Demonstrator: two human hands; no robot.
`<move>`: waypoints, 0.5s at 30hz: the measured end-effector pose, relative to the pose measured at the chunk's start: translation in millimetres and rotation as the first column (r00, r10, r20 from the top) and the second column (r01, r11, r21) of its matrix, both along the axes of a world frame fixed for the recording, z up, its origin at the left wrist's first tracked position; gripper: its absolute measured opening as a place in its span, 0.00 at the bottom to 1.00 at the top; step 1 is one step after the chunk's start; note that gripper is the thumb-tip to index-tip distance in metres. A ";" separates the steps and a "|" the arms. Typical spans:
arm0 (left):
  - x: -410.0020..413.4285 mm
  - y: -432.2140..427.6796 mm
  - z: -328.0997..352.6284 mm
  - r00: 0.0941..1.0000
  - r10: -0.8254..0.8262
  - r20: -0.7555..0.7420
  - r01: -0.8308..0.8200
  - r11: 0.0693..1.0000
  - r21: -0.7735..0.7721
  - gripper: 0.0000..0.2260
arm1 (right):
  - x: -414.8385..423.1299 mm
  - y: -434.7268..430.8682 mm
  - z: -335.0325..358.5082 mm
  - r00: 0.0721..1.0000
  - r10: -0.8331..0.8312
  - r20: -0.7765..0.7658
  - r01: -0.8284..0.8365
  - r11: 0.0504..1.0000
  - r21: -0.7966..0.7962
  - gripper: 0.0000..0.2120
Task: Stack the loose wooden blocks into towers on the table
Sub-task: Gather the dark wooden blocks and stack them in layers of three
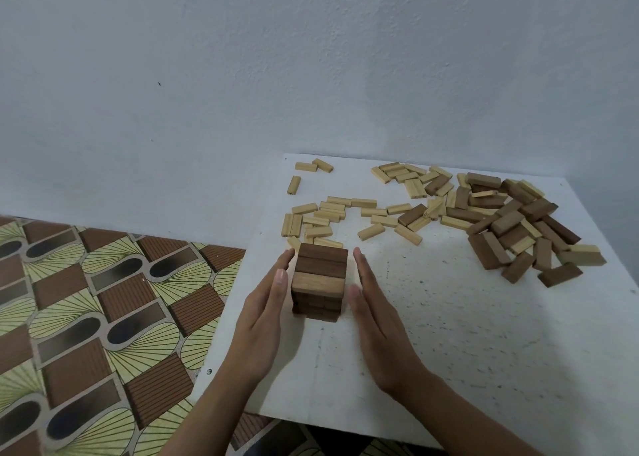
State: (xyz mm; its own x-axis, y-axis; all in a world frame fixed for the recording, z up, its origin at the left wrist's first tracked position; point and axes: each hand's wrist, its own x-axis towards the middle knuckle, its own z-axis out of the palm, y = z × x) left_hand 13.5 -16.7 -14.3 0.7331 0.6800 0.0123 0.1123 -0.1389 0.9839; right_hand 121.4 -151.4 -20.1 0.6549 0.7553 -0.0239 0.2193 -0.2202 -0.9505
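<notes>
A short tower of brown wooden blocks (320, 279) stands near the left edge of the white table (466, 334); its top layer has two dark blocks and one lighter one. My left hand (264, 312) is flat and upright beside the tower's left face, fingers straight. On the other side, my right hand (377, 321) stands flat, a small gap from the right face. Neither hand holds a block. Small pale loose blocks (328, 213) lie scattered behind the tower. A heap of larger dark and pale blocks (511, 220) lies at the far right.
The table stands against a pale blue wall (242, 75). To its left and below lies a patterned brown and yellow floor covering (86, 310). The table's left edge runs close to my left hand.
</notes>
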 end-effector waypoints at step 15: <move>-2.1 11.6 -2.7 0.990 0.072 -0.120 -0.085 0.991 -0.106 0.18 | 19.2 -7.8 -8.7 0.995 -0.099 -0.010 0.097 0.988 -0.119 0.23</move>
